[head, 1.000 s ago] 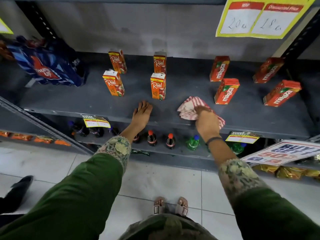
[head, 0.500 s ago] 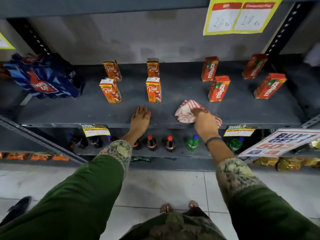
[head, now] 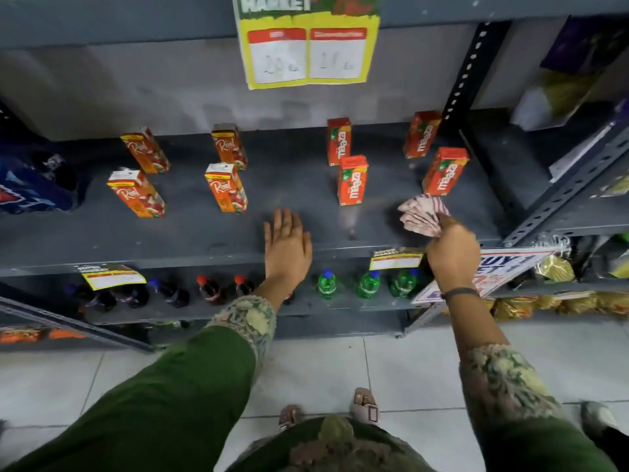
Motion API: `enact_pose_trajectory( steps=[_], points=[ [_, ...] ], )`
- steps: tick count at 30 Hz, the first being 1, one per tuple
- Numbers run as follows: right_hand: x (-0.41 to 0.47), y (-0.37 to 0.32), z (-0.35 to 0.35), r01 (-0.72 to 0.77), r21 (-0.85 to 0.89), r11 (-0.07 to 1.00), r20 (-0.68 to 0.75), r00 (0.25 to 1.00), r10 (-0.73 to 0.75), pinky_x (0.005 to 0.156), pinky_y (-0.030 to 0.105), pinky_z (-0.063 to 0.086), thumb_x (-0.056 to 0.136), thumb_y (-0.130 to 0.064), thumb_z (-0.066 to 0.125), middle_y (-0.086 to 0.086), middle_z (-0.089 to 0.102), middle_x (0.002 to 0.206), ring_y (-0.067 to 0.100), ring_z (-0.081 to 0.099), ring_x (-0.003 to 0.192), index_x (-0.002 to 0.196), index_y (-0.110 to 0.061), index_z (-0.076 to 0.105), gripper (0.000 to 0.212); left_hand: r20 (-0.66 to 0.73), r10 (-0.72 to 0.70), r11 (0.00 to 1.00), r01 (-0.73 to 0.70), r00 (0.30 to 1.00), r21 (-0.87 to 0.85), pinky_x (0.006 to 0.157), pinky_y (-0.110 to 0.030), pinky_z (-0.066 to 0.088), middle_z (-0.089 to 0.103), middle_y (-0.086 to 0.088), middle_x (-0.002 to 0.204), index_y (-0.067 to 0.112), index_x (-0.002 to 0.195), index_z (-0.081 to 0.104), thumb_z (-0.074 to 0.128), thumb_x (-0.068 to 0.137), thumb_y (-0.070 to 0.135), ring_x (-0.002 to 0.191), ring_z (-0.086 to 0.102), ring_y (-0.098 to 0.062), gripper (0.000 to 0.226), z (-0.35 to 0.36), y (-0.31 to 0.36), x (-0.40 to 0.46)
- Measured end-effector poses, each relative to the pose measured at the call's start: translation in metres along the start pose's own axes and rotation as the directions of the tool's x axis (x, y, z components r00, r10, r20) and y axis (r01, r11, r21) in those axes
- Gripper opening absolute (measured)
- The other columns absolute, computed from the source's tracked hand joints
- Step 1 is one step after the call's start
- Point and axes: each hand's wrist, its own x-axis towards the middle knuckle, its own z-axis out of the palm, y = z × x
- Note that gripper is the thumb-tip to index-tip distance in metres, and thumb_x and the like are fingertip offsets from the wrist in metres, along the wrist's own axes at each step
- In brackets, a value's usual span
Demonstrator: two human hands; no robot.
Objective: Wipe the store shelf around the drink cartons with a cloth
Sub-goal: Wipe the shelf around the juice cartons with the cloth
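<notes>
A grey metal shelf [head: 190,233] carries several orange Real cartons [head: 225,187] on the left and several red Maaza cartons [head: 352,180] on the right, all upright. My right hand [head: 451,255] grips a bunched red-and-white striped cloth [head: 422,215] on the shelf just in front of the front-right Maaza carton [head: 445,172]. My left hand [head: 287,243] lies flat, fingers apart, at the shelf's front edge between the two carton groups.
A blue Thums Up pack [head: 30,189] sits at the shelf's left end. A perforated upright [head: 471,73] bounds the right side. Small bottles [head: 326,284] stand on the shelf below. Price tags [head: 394,258] hang on the edge, and a yellow price sign [head: 308,46] hangs above.
My right hand has carried the cloth rightwards along the shelf, from beside the middle Maaza carton to in front of the right one. My left hand also shifted right, still flat.
</notes>
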Motion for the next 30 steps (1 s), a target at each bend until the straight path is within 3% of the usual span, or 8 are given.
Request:
enact_pose_trajectory(
  steps=[4,8,13,15,22,25,27,30],
  points=[
    [0.02,-0.006,0.016,0.189,-0.164,0.968,0.239,0.96,-0.147,0.084,0.043,0.053,0.084,0.001,0.049,0.023,0.068,0.113,0.039,0.065,0.103,0.125,-0.011,0.058,0.044,0.072,-0.133,0.991,0.133,0.988,0.006,0.117,-0.046,-0.003,0.006,-0.019,0.157,-0.002,0.145,0.011,0.027,0.097,0.028,0.145,-0.002,-0.031,0.059,0.016,0.04,0.009],
    [-0.003,-0.017,0.037,0.622,-0.191,0.76,0.4,0.756,-0.519,0.093,0.035,0.053,0.086,-0.001,0.043,0.005,0.058,0.136,0.022,0.058,0.121,0.137,-0.022,0.048,0.056,0.077,-0.251,0.967,0.247,0.965,0.054,0.118,-0.045,0.0,0.006,-0.02,0.156,-0.005,0.144,0.005,0.028,0.097,0.029,0.145,0.001,-0.033,0.062,0.025,0.049,0.011],
    [0.035,0.031,0.011,0.343,-0.191,0.92,0.234,0.926,-0.297,0.081,0.041,0.056,0.083,0.006,0.045,0.016,0.068,0.116,0.033,0.067,0.102,0.121,-0.012,0.061,0.046,0.084,-0.256,0.964,0.247,0.963,0.098,0.118,-0.043,0.002,0.004,-0.02,0.156,-0.003,0.145,0.004,0.025,0.098,0.03,0.145,0.0,-0.033,0.061,0.026,0.047,0.008],
    [0.052,0.024,0.011,0.339,-0.181,0.923,0.268,0.92,-0.285,0.082,0.04,0.056,0.082,0.008,0.046,0.018,0.068,0.115,0.035,0.067,0.101,0.121,-0.009,0.062,0.045,0.082,-0.269,0.96,0.261,0.96,0.099,0.118,-0.043,0.003,0.004,-0.02,0.157,-0.003,0.145,0.004,0.025,0.098,0.03,0.145,0.0,-0.032,0.061,0.025,0.049,0.007],
    [0.0,-0.003,0.012,0.747,0.052,0.662,0.524,0.544,-0.655,0.1,0.034,0.045,0.087,-0.001,0.042,0.004,0.056,0.139,0.023,0.056,0.124,0.135,-0.025,0.052,0.055,0.063,-0.286,0.954,0.278,0.956,0.114,0.118,-0.044,0.002,0.005,-0.019,0.157,-0.002,0.145,0.006,0.026,0.098,0.025,0.145,0.0,-0.032,0.058,0.026,0.053,0.007],
    [0.003,0.024,-0.007,0.55,0.172,0.817,0.429,0.705,-0.565,0.097,0.038,0.051,0.084,0.001,0.047,0.009,0.065,0.128,0.031,0.063,0.113,0.131,-0.025,0.057,0.055,0.03,-0.298,0.95,0.293,0.954,0.108,0.118,-0.048,-0.001,0.005,-0.02,0.156,-0.003,0.145,0.007,0.028,0.097,0.023,0.145,-0.001,-0.033,0.058,0.028,0.061,0.004],
    [0.021,0.039,-0.025,0.381,0.1,0.919,0.217,0.893,-0.394,0.088,0.04,0.053,0.083,0.003,0.049,0.015,0.069,0.118,0.036,0.066,0.102,0.127,-0.018,0.06,0.05,0.002,-0.26,0.959,0.258,0.966,0.12,0.117,-0.049,-0.002,0.005,-0.02,0.156,-0.003,0.145,0.008,0.029,0.096,0.022,0.145,-0.002,-0.033,0.059,0.03,0.07,0.002],
    [0.058,0.054,-0.044,0.156,-0.095,0.983,0.085,0.985,-0.148,0.082,0.041,0.054,0.085,0.003,0.048,0.021,0.067,0.112,0.039,0.067,0.099,0.117,-0.006,0.062,0.036,0.007,-0.191,0.973,0.188,0.982,0.135,0.117,-0.049,-0.002,0.004,-0.02,0.156,-0.002,0.145,0.009,0.029,0.096,0.024,0.145,-0.003,-0.031,0.059,0.036,0.085,0.0]
  ],
)
